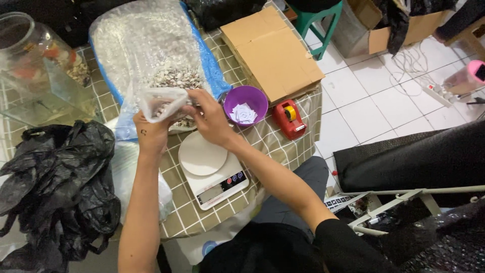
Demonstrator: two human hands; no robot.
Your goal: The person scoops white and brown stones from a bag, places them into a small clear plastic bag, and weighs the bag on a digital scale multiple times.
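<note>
My left hand (150, 132) and my right hand (209, 117) both hold a small clear plastic bag (162, 103) with some speckled shells or pebbles inside, just above a white kitchen scale (212, 169) with a round plate. My right-hand fingers pinch the bag's right edge. Behind it stands a large clear plastic sack (151, 45) with a heap of the same speckled pieces at its bottom. A purple bowl (246, 103) with white paper slips sits to the right of my hands.
A red tape dispenser (288, 119) and flat cardboard boxes (270, 50) lie right of the bowl. A glass fish tank (35, 65) stands far left. Black plastic bags (55, 187) pile at the near left. The checked tablecloth (283, 146) ends by a tiled floor.
</note>
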